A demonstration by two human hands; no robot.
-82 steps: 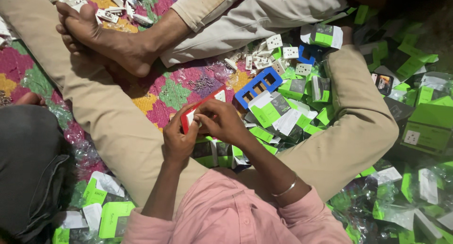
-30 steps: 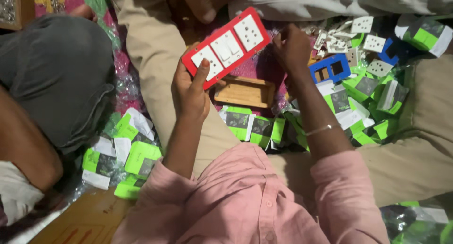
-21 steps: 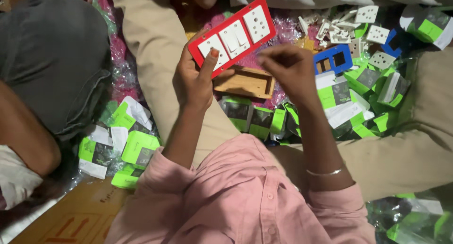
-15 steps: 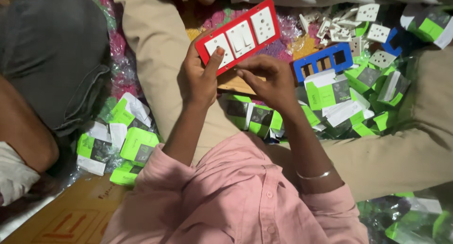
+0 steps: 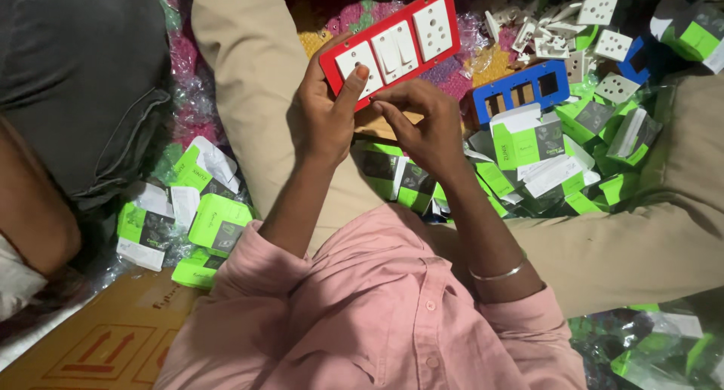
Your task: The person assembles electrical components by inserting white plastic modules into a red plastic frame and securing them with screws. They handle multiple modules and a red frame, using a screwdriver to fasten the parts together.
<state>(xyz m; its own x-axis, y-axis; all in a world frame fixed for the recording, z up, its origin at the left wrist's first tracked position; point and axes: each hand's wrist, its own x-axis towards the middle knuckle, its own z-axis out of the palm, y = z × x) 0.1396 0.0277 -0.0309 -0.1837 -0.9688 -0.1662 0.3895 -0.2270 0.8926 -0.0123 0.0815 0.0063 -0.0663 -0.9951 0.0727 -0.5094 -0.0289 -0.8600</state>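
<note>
My left hand [image 5: 326,112] grips the near end of a red switch plate [image 5: 392,47] fitted with white switches and sockets, thumb pressed on its face. My right hand [image 5: 424,126] is curled just below the plate's lower edge, fingertips touching it beside the left thumb. Whether the right fingers pinch a small part is hidden. The plate is held tilted above my lap, over a small wooden block that is mostly covered by my hands.
A blue empty frame [image 5: 520,93] lies to the right, with loose white sockets [image 5: 596,28] beyond it. Green and white boxes [image 5: 528,145] pile on the right and more boxes [image 5: 207,216] on the left. Another person's dark clothing [image 5: 83,81] fills the upper left. A cardboard box [image 5: 105,345] lies lower left.
My right hand came back from the pile on the right to the red plate's lower edge. The left hand kept holding the plate, which stayed raised.
</note>
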